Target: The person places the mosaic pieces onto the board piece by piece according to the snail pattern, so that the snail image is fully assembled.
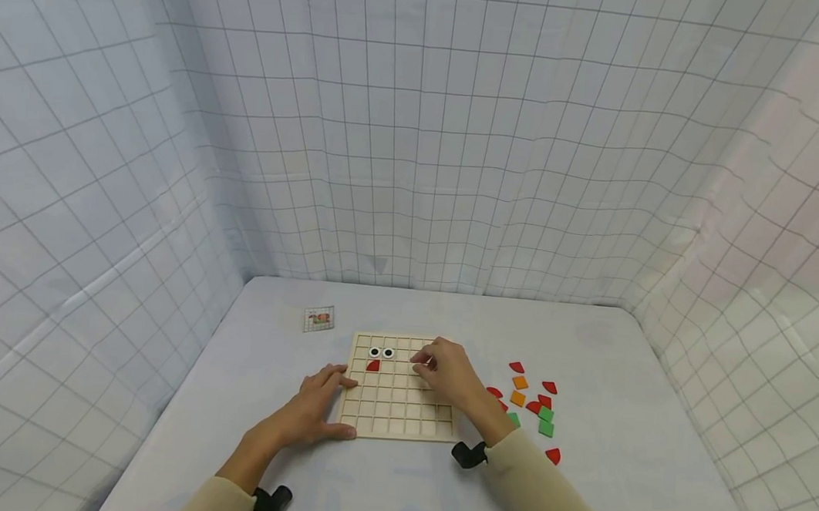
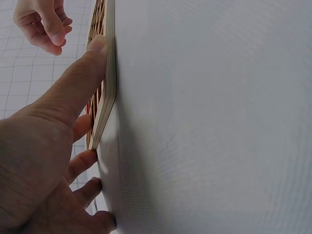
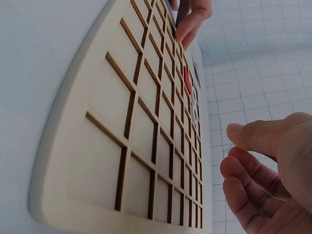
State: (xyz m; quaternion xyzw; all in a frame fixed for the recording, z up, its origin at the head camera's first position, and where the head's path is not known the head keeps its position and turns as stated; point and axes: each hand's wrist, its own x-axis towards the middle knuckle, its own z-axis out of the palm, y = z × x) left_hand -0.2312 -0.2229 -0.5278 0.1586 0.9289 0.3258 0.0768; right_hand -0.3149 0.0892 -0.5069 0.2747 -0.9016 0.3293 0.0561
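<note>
A wooden grid board (image 1: 401,411) lies flat on the table. Two white round tiles with black centres (image 1: 381,353) sit side by side in its upper left cells. Just below the left one is a red quarter-circle tile (image 1: 373,365). My left hand (image 1: 314,406) rests at the board's left side, fingers spread, with the thumb on its near corner in the left wrist view. Over the board's upper right part hovers my right hand (image 1: 447,369). In the right wrist view its thumb and loosely bent fingers (image 3: 243,168) stand apart with nothing between them.
Right of the board lie several loose tiles: red quarter-circles (image 1: 549,388), orange squares (image 1: 518,398) and green squares (image 1: 545,428). A small picture card (image 1: 319,319) lies beyond the board's left corner. Grid-patterned white cloth (image 1: 414,171) encloses the table's back and sides.
</note>
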